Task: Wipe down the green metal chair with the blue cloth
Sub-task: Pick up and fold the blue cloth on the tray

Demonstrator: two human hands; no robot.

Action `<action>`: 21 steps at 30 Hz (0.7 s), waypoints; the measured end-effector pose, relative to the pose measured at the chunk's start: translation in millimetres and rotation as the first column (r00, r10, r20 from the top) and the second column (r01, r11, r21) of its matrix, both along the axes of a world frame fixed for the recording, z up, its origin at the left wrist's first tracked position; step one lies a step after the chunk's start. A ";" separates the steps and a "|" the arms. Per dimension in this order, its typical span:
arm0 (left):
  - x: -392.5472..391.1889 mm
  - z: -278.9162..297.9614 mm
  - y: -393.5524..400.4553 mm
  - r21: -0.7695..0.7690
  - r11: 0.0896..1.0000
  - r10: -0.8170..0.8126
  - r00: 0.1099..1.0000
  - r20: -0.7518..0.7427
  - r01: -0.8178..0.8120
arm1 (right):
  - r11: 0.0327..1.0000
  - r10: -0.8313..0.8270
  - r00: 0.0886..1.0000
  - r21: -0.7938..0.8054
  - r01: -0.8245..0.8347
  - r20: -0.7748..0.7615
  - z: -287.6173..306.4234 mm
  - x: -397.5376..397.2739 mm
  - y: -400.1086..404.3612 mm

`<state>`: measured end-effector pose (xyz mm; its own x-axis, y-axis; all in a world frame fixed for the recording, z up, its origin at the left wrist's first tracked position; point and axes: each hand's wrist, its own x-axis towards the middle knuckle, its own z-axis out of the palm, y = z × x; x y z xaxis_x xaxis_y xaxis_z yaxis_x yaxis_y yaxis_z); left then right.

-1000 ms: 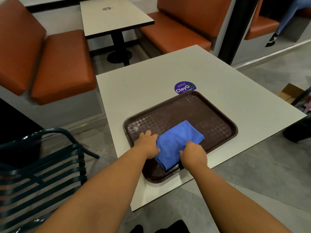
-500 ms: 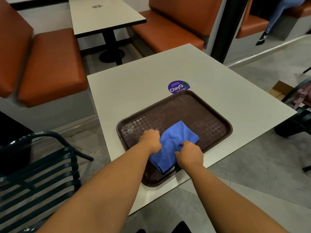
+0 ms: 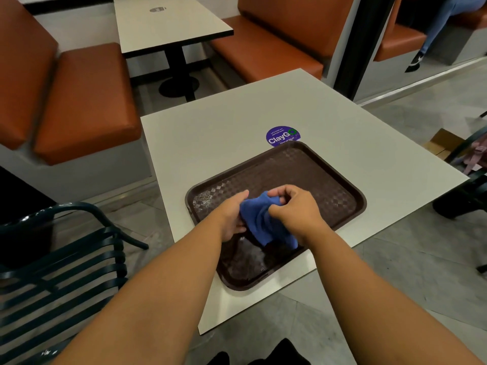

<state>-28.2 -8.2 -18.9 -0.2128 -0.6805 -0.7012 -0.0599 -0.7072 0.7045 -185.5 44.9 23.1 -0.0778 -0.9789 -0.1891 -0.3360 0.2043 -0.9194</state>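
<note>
I see a pale desk (image 3: 210, 133) with a brown tray (image 3: 329, 180), orange benches (image 3: 87, 101) behind, grey floor. The blue cloth (image 3: 259, 219) hangs bunched over the tray, both grips grasping it: left hand (image 3: 233, 216), right hand (image 3: 295, 206). The green chair (image 3: 60, 272) stands beside me, left.

Orange booth seats (image 3: 87, 101) stood far left of my white table (image 3: 224, 133). Grey tiled floor (image 3: 411, 248) spread right. Another table (image 3: 168, 25) stood farther off.
</note>
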 end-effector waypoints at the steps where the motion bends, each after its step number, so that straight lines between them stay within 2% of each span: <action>1: 2.5 2.9 0.3 0.016 1.000 0.003 0.995 -0.103 -0.001 | 1.000 0.027 0.997 -0.014 -0.026 0.069 5.1 -0.8 -0.2; 3: 8.4 12.0 1.9 0.028 0.999 0.031 0.958 -0.284 -0.024 | 0.998 0.047 0.970 -0.039 -0.039 0.237 13.7 -1.1 -0.1; 5: 14.6 23.1 4.2 0.030 0.996 0.092 0.923 -0.374 -0.087 | 0.997 0.040 0.940 -0.070 -0.017 0.338 19.9 -1.6 -1.5; 6: 18.2 27.4 5.0 0.011 0.994 0.109 0.922 -0.373 -0.113 | 0.996 0.038 0.942 -0.086 -0.010 0.333 21.9 -2.0 -2.8; 8: 27.2 37.4 4.5 -0.063 0.989 0.112 0.944 -0.310 -0.138 | 0.994 0.046 0.978 -0.106 -0.024 0.205 24.9 -3.1 -6.5; 10: 39.2 48.5 3.4 -0.162 0.980 0.087 0.977 -0.193 -0.119 | 0.994 0.060 0.997 -0.094 -0.055 0.053 26.9 -2.7 -10.4; 13: 55.3 64.0 5.3 -0.282 0.958 -0.049 0.999 0.015 0.052 | 0.986 0.123 0.975 -0.089 -0.141 -0.184 28.0 5.7 -16.4; 16: 65.0 71.5 9.7 -0.384 0.886 -0.129 0.933 0.335 0.260 | 0.962 0.164 0.896 -0.135 -0.237 -0.412 25.1 20.2 -19.9; 18: 68.8 74.3 12.1 -0.442 0.821 -0.081 0.841 0.536 0.361 | 0.951 0.157 0.889 -0.177 -0.253 -0.429 20.0 30.5 -20.0; 21: 72.7 80.8 16.9 -0.520 0.729 0.071 0.706 0.705 0.446 | 0.943 0.113 0.931 -0.259 -0.211 -0.347 8.4 45.5 -15.2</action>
<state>44.5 8.7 61.9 -0.0673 -0.9887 -0.1342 -0.7454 -0.0396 0.6654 -140.0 29.7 31.5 0.0779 -0.9909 0.1096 -0.6294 -0.1342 -0.7654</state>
